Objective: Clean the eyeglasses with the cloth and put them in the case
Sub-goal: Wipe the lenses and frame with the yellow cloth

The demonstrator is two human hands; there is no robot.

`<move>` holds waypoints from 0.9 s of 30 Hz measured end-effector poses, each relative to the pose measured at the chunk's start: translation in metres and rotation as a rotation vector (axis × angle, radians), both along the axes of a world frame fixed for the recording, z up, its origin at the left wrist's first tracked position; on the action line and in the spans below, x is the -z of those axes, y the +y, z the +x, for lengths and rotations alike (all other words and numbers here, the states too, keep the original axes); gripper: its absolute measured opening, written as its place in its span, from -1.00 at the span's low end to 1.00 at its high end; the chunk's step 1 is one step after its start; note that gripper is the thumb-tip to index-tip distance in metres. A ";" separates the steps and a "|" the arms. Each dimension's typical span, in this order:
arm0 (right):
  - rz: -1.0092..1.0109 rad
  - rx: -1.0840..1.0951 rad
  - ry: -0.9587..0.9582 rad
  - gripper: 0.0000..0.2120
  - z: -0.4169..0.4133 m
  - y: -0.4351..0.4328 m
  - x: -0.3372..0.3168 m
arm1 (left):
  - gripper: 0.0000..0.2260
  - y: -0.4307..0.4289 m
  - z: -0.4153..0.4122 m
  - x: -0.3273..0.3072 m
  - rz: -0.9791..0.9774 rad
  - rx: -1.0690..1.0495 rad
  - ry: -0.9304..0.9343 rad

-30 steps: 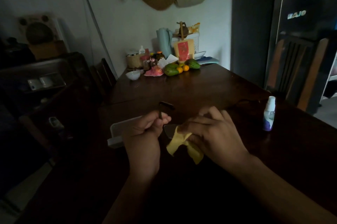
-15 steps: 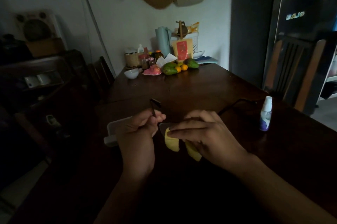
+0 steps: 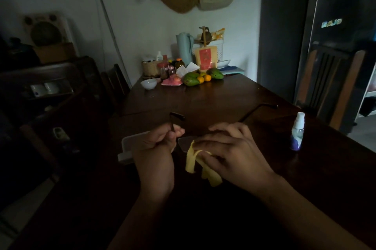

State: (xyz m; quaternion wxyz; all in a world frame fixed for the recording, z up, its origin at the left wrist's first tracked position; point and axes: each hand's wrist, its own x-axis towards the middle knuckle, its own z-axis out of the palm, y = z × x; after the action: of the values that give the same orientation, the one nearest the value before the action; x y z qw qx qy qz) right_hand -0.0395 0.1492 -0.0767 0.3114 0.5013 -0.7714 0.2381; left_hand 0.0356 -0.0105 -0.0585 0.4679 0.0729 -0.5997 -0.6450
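Both hands work close together over the near part of a dark wooden table (image 3: 234, 103). Curled into a loose fist, the left hand (image 3: 154, 152) pinches the eyeglasses (image 3: 184, 144) by the frame near one hinge, thumb and forefinger closed on it, with one dark temple arm poking up above the knuckles. Fingers of the right hand (image 3: 230, 152) are folded over a yellow cleaning cloth (image 3: 195, 160) and press it against a lens; the cloth's loose ends hang down below the palm. Whether the cloth wraps both sides of the lens cannot be told in the dim light. Glasses sit between the two hands, held above the tabletop, and the other temple arm stretches away behind the right hand. Just beyond the left hand lies a pale eyeglass case (image 3: 130, 146), partly hidden by it. To the right, well apart from the hands, a small white spray bottle (image 3: 298, 131) stands upright. At the far end of the table are a white bowl (image 3: 149, 83), green mangoes (image 3: 191, 79) with oranges, and a light blue jug (image 3: 184, 48) against the wall.
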 end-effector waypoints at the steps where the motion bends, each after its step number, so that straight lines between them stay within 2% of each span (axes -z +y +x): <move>1: -0.009 0.018 0.002 -0.72 0.000 0.000 0.000 | -0.73 0.000 0.000 0.000 0.000 0.004 0.001; 10: 0.019 -0.028 0.067 -0.71 0.001 -0.007 0.007 | -0.75 0.005 0.002 -0.005 0.042 0.050 -0.017; 15: -0.029 0.043 0.065 -0.75 -0.003 -0.002 0.008 | -0.79 0.003 0.003 -0.005 0.064 0.034 -0.015; 24: 0.021 -0.031 0.108 -0.66 0.002 -0.007 0.010 | -0.83 0.003 0.003 -0.004 0.062 0.063 -0.021; 27: -0.016 -0.015 0.116 -0.71 -0.003 -0.003 0.009 | -0.81 0.004 0.002 -0.003 0.057 0.051 -0.031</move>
State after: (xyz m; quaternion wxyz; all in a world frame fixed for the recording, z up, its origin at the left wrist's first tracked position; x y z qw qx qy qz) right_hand -0.0422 0.1458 -0.0859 0.3579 0.5176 -0.7462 0.2174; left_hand 0.0378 -0.0069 -0.0551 0.4397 0.0811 -0.5901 -0.6722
